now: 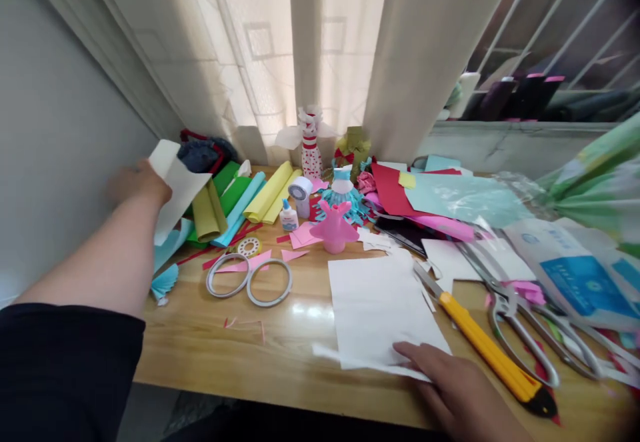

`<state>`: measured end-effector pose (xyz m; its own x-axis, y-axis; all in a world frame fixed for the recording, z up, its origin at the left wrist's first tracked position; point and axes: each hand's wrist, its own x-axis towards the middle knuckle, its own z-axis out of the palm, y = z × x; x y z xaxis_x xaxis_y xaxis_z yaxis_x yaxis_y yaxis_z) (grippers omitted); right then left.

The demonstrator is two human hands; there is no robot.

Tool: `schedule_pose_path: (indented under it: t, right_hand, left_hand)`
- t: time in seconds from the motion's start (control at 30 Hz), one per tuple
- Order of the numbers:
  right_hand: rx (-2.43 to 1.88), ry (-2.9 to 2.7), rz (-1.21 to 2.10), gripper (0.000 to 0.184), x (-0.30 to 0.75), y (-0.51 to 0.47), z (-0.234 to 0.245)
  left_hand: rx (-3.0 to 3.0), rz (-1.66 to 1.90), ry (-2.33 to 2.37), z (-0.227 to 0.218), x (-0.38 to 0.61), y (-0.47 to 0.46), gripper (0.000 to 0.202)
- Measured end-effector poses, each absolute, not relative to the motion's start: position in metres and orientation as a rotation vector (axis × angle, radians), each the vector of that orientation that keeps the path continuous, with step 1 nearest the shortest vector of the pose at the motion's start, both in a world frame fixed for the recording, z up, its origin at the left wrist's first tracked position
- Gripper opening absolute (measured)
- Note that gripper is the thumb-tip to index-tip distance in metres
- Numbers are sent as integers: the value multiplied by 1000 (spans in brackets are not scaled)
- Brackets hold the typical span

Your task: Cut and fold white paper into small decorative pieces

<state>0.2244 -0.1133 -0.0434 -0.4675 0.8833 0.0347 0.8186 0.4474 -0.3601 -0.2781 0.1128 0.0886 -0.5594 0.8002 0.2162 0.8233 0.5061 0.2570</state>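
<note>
My left hand [137, 185], smeared by motion, reaches out at the far left with its fingers closed on a piece of white paper [183, 189]. The paper hangs over rolled coloured paper. At the near edge of the table, my right hand [453, 389] grips the near right corner of a white paper sheet [383, 302]. A thin white paper strip [350, 360] lies along the sheet's near edge. Right of the sheet rests a yellow utility knife [485, 342], its blade towards the sheet. Beyond the sheet stands a pink paper dress [335, 229].
Two rolls of tape [270, 303] touch on the wooden table [200, 355]. Behind are a glue bottle [289, 217], yellow paper rolls [273, 192] and a blue paper dress [345, 205]. Scissors [505, 305] and a blue-white plastic pack [580, 275] lie at right.
</note>
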Motion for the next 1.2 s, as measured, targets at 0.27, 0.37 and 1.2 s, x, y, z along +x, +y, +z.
schedule_pose_path:
  t: [0.27, 0.37, 1.2]
  right_hand:
    - [-1607, -2597, 508, 47, 219, -97, -35]
    - [-1578, -2486, 653, 39, 218, -84, -22]
    - [-1430, -1947, 1647, 38, 230, -64, 13]
  left_hand:
    - [-1596, -648, -2492, 71, -224, 116, 70]
    - [-1556, -978, -2150, 66, -197, 97, 51]
    - [-3528, -435, -2004, 22, -38, -38, 31]
